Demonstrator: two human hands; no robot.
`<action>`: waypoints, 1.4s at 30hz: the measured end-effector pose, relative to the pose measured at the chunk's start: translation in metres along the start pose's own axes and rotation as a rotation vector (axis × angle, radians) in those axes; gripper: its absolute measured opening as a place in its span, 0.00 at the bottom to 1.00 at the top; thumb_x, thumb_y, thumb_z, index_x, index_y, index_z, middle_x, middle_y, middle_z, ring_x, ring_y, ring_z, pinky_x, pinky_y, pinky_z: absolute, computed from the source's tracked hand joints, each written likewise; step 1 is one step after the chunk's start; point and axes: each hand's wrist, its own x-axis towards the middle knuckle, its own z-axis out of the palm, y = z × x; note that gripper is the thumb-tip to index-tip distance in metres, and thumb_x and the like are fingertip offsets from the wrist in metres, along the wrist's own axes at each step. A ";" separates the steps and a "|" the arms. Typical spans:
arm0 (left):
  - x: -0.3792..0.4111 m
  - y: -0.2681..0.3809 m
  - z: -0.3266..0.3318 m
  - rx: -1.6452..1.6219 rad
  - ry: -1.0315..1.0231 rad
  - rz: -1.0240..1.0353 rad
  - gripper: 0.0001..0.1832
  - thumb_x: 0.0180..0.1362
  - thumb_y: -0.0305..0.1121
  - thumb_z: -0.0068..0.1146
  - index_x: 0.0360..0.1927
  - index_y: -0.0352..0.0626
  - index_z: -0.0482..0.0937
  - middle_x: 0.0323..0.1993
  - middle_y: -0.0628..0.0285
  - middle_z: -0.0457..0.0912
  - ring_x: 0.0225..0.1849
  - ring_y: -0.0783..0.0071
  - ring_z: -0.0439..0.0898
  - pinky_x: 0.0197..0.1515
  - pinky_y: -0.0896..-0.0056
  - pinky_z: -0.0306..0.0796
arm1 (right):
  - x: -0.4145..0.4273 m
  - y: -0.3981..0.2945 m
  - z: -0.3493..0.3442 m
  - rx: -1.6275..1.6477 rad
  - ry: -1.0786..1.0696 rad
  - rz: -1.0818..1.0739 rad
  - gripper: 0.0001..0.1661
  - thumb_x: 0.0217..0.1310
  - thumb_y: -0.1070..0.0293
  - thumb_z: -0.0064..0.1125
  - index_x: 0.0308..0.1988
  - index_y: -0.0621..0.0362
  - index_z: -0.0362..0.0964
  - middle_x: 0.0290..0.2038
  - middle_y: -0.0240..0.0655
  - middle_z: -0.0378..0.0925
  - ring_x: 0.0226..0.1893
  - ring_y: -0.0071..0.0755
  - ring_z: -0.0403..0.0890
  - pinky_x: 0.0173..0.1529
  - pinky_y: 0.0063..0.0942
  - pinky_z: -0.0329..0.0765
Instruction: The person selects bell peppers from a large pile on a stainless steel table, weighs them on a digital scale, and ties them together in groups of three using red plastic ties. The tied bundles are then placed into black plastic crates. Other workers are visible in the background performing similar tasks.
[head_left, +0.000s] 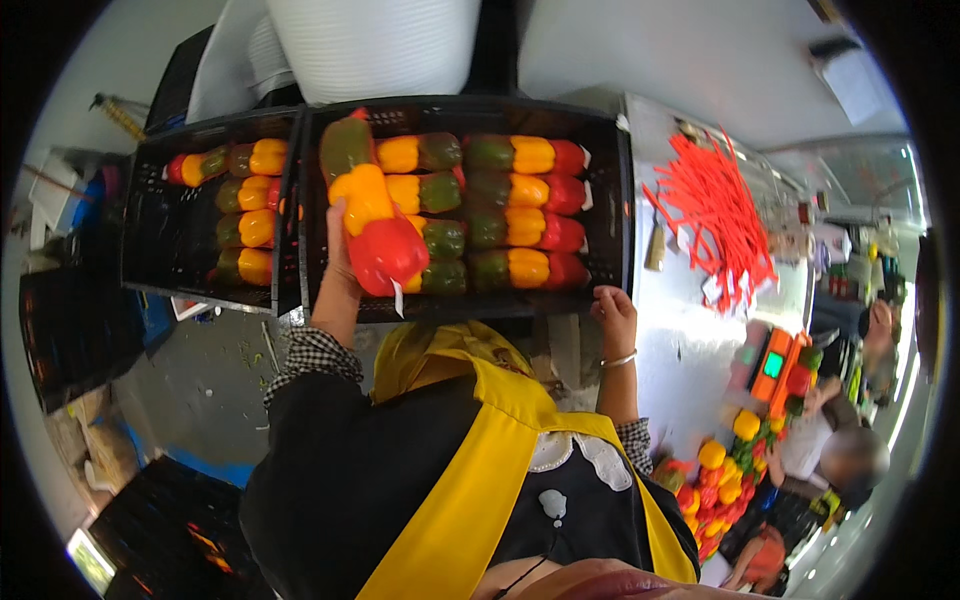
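Observation:
My left hand (341, 244) grips a pack of three bell peppers (367, 199), green, yellow and red in a line, with a white tag at the red end. The pack is held tilted above the left part of a black plastic crate (450, 306). Inside that crate lie rows of similar pepper packs (529, 191), their red ends with white tags toward the right. My right hand (615, 306), with a bracelet at the wrist, is at the crate's front right corner. Its fingers are curled, and I see nothing in them.
A second black crate (202, 296) with more packs adjoins on the left. On the right, a metal table (675, 330) bears red mesh strips (712, 210) with white tags, a brown-handled tool (655, 247), an orange scale (776, 367) and loose peppers (720, 480). Other people work beyond it.

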 end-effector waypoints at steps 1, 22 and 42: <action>-0.004 0.000 -0.001 -0.006 0.033 0.007 0.35 0.52 0.62 0.51 0.53 0.44 0.70 0.40 0.52 0.79 0.39 0.58 0.79 0.42 0.58 0.76 | 0.006 0.000 0.010 -0.029 -0.031 0.005 0.08 0.64 0.67 0.55 0.36 0.61 0.75 0.26 0.26 0.73 0.24 0.18 0.70 0.30 0.17 0.68; 0.003 -0.054 0.040 1.040 -0.214 0.253 0.40 0.48 0.40 0.68 0.62 0.37 0.59 0.52 0.54 0.73 0.53 0.61 0.75 0.55 0.66 0.68 | -0.033 -0.070 0.191 0.165 -0.656 -0.261 0.57 0.51 0.61 0.68 0.69 0.56 0.36 0.63 0.42 0.57 0.60 0.39 0.65 0.62 0.37 0.64; -0.039 -0.320 0.170 1.062 -0.802 -0.463 0.32 0.53 0.21 0.58 0.62 0.40 0.58 0.54 0.53 0.70 0.52 0.59 0.75 0.53 0.57 0.73 | -0.200 0.040 -0.094 -0.483 0.745 -0.382 0.48 0.49 0.55 0.67 0.65 0.59 0.53 0.60 0.49 0.64 0.59 0.49 0.67 0.64 0.36 0.63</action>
